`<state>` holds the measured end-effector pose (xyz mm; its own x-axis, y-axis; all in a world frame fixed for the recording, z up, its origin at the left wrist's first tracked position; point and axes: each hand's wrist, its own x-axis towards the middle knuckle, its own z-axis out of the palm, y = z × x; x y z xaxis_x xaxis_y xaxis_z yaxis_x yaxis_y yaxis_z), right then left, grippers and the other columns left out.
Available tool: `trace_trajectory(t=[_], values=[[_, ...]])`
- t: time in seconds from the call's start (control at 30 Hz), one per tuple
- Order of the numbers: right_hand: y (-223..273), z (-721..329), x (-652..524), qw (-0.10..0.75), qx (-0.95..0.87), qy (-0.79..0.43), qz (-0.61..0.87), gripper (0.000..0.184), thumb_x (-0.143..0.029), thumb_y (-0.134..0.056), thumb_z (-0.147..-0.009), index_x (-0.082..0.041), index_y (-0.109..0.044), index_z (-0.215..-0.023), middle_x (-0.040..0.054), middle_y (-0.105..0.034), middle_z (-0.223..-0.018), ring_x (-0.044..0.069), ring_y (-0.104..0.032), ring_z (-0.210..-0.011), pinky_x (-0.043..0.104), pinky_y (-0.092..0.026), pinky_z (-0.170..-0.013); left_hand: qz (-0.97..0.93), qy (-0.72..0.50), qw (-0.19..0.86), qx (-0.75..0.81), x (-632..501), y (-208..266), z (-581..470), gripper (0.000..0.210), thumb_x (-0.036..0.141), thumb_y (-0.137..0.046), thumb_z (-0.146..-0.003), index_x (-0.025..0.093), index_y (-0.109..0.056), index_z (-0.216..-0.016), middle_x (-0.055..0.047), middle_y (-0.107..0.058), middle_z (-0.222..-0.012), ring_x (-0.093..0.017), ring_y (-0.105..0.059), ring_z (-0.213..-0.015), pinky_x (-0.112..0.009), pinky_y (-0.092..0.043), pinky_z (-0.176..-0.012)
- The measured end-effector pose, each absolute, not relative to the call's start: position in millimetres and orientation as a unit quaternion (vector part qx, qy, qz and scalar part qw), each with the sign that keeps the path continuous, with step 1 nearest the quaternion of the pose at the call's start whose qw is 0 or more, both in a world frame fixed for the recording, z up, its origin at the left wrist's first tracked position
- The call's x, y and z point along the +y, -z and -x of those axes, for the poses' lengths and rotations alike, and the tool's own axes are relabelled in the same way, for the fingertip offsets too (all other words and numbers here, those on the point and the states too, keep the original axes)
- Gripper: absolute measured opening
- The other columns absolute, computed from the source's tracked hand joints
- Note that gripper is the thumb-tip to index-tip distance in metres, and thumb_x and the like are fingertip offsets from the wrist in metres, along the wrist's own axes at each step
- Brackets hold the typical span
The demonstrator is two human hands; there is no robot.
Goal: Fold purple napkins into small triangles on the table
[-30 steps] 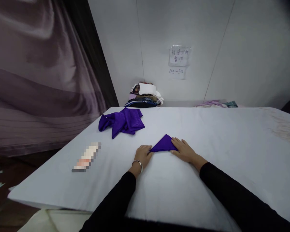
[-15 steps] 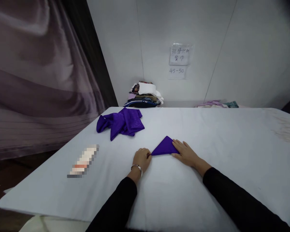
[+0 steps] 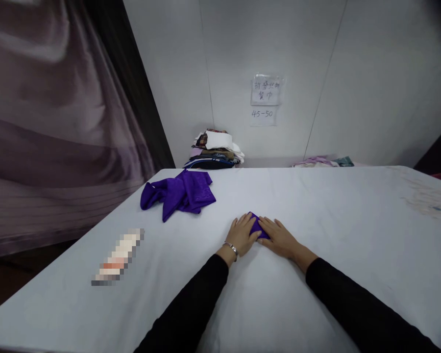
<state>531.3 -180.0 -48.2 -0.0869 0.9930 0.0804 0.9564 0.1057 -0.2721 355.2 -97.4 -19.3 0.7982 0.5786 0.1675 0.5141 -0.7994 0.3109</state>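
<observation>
1. left hand (image 3: 241, 234) and right hand (image 3: 280, 239) lie flat; fingers slightly spread, clamped on nothing;
2. cloth (image 3: 256, 228) sits on the white table (image 3: 338, 230), between and under them; probably light, soft, a little slippery; best held by its folded edges;
3. heap (image 3: 185, 193), further left: crumpled, purple, faintly shiny;
4. stack (image 3: 216, 152), beyond: mixed fabrics, loosely layered; smooth pale wall (image 3: 279, 39) behind.

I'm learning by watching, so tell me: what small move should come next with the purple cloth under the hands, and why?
I'd probably press the purple cloth flat with the left grip while the right grip steadies it. Both lie over it with fingers extended, and only a small patch shows between them, so a firm press seems sensible before either lifts.
</observation>
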Motion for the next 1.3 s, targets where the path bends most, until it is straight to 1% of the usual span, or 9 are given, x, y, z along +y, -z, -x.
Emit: trace_trajectory(t=[0.1, 0.2, 0.37, 0.5, 0.6, 0.73, 0.9, 1.07, 1.3], values=[[50.9, -532.1, -179.0, 0.123, -0.735, -0.075, 0.662, 0.071, -0.060, -0.028, -0.086, -0.019, -0.017, -0.142, 0.0069, -0.020, -0.146, 0.022, -0.015, -0.134, 0.045, -0.010, -0.108, -0.945, -0.059, 0.110, 0.302, -92.6, 30.6, -371.1, 0.067, 0.060, -0.024, -0.084, 0.020, -0.025, -0.137, -0.006, -0.024, -0.146, -0.023, -0.015, -0.135, -0.047, -0.014, -0.108], [52.8, -531.9, -177.8, 0.123, -0.736, -0.076, 0.661, 0.071, -0.060, -0.029, -0.086, -0.018, -0.017, -0.142, 0.0065, -0.019, -0.146, 0.022, -0.014, -0.134, 0.045, -0.009, -0.108, -0.943, -0.050, 0.105, 0.312, -87.9, 39.8, -371.3, 0.073, 0.064, -0.017, -0.083, 0.016, -0.024, -0.138, -0.007, -0.023, -0.146, -0.023, -0.012, -0.135, -0.046, -0.013, -0.109], [47.0, -532.5, -178.8, 0.123, -0.731, -0.110, 0.662, 0.075, -0.062, -0.033, -0.083, -0.019, -0.015, -0.142, 0.0070, -0.019, -0.147, 0.024, -0.012, -0.134, 0.046, -0.007, -0.108, -0.944, -0.050, 0.089, 0.315, -86.8, 44.4, -369.6, 0.068, 0.059, -0.018, -0.085, 0.017, -0.024, -0.139, -0.006, -0.022, -0.147, -0.023, -0.012, -0.135, -0.047, -0.012, -0.109], [29.9, -536.2, -177.8, 0.125, -0.716, -0.168, 0.666, 0.078, -0.065, -0.030, -0.083, -0.019, -0.010, -0.143, 0.0073, -0.012, -0.148, 0.025, -0.008, -0.135, 0.045, -0.006, -0.108, -0.944, -0.046, 0.081, 0.316, -87.4, 45.1, -370.7, 0.067, 0.056, -0.020, -0.085, 0.016, -0.024, -0.138, -0.007, -0.020, -0.147, -0.024, -0.011, -0.135, -0.047, -0.012, -0.108], [15.1, -530.0, -168.3, 0.140, -0.714, -0.145, 0.670, 0.073, -0.063, -0.023, -0.085, -0.019, -0.010, -0.143, 0.0069, -0.010, -0.148, 0.023, -0.005, -0.135, 0.045, -0.002, -0.108, -0.943, -0.050, 0.086, 0.317, -88.2, 43.5, -370.4, 0.067, 0.055, -0.019, -0.085, 0.015, -0.025, -0.138, -0.007, -0.020, -0.147, -0.023, -0.010, -0.136, -0.048, -0.012, -0.109], [10.6, -509.4, -147.2, 0.133, -0.757, -0.118, 0.629, 0.074, -0.063, -0.022, -0.086, -0.017, -0.012, -0.142, 0.0088, -0.013, -0.148, 0.022, -0.005, -0.135, 0.043, 0.003, -0.108, -0.945, -0.039, 0.093, 0.312, -90.2, 38.7, -370.6, 0.063, 0.045, -0.026, -0.085, 0.018, -0.015, -0.141, -0.005, -0.015, -0.149, -0.023, -0.007, -0.136, -0.049, -0.011, -0.108], [28.4, -503.1, -136.4, 0.130, -0.750, -0.145, 0.633, 0.074, -0.062, -0.021, -0.086, -0.015, -0.010, -0.142, 0.0095, -0.011, -0.148, 0.020, -0.005, -0.135, 0.040, -0.002, -0.108, -0.945, -0.029, 0.103, 0.310, -89.4, 38.4, -371.4, 0.066, 0.044, -0.028, -0.084, 0.018, -0.008, -0.142, -0.004, -0.010, -0.149, -0.023, -0.006, -0.136, -0.050, -0.010, -0.108], [39.1, -516.1, -147.4, 0.131, -0.745, -0.134, 0.641, 0.071, -0.061, -0.023, -0.087, -0.020, -0.005, -0.143, 0.0058, -0.012, -0.148, 0.020, -0.007, -0.135, 0.042, -0.005, -0.108, -0.944, -0.037, 0.098, 0.313, -85.8, 46.7, -370.1, 0.068, 0.047, -0.027, -0.083, 0.016, -0.012, -0.141, -0.005, -0.016, -0.148, -0.023, -0.007, -0.136, -0.048, -0.010, -0.109], [46.1, -529.8, -171.3, 0.112, -0.741, -0.097, 0.655, 0.069, -0.061, -0.024, -0.087, -0.022, -0.009, -0.142, 0.0046, -0.013, -0.148, 0.022, -0.009, -0.135, 0.044, -0.007, -0.108, -0.942, -0.048, 0.094, 0.318, -86.6, 44.5, -369.6, 0.068, 0.056, -0.022, -0.084, 0.015, -0.025, -0.138, -0.007, -0.020, -0.147, -0.023, -0.011, -0.135, -0.049, -0.011, -0.109]])
